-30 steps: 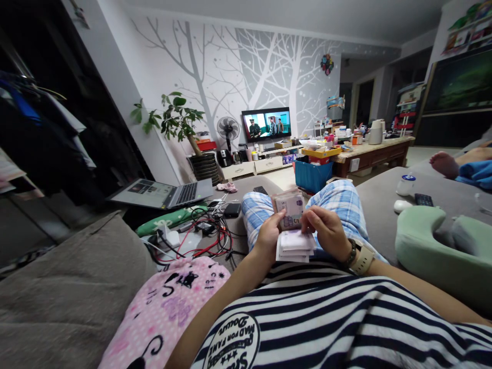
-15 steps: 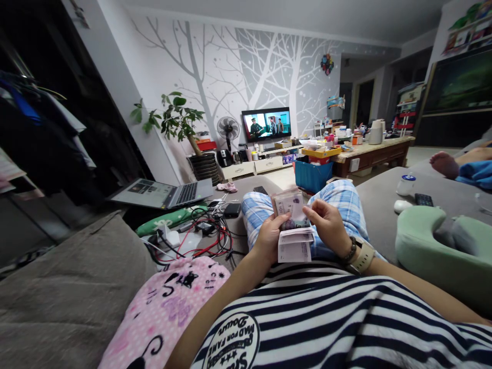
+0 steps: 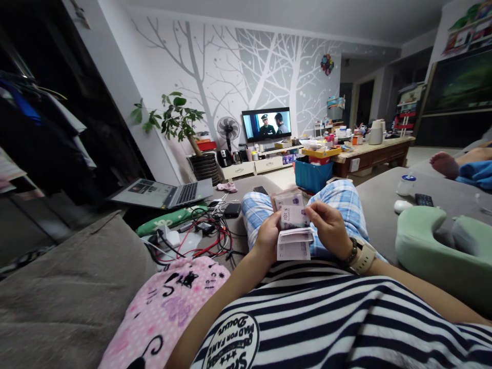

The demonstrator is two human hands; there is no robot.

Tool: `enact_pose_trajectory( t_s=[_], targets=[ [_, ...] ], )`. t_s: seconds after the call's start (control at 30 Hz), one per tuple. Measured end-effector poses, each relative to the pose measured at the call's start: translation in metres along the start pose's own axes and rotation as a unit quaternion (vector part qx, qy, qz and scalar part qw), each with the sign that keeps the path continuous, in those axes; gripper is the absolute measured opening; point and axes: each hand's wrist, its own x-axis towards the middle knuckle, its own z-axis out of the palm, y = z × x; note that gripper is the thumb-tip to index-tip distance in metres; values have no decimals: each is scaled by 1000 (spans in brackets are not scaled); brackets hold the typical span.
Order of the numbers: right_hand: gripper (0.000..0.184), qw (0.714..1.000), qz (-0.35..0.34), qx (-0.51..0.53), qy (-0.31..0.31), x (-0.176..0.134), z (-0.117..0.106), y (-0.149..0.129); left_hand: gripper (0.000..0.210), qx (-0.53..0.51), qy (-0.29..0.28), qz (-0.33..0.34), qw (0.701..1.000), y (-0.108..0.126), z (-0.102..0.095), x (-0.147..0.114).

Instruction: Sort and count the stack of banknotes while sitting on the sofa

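A stack of purplish banknotes (image 3: 287,200) is gripped by my left hand (image 3: 268,236), whose thumb lies along the stack's side. My right hand (image 3: 328,228) pinches the right edge of one banknote (image 3: 294,216), which is bent down over the others and shows a printed "5". Below it, several banknotes (image 3: 294,250) hang folded toward my body, their ends fanned apart. Both hands are above my lap, between my knees in blue-and-white checked trousers (image 3: 342,197). Most fingers of my left hand are hidden behind the stack.
On my left are an open laptop (image 3: 165,195), tangled cables (image 3: 211,233) and a pink blanket (image 3: 180,302). A green neck pillow (image 3: 430,246), a white mouse (image 3: 402,206) and a remote (image 3: 424,200) lie on my right. Another person's foot (image 3: 444,164) rests at the far right.
The top banknote has been drawn downward by my right hand and now lies lower across the stack. My left hand stays almost in place.
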Motion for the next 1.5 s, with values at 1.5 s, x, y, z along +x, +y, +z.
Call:
enact_pose_trajectory(
  t_s=[1.5],
  targets=[
    [34, 995, -14, 47, -89, -7, 0, -5, 18, -31, 27, 4, 999, -9, -8, 11]
  ],
)
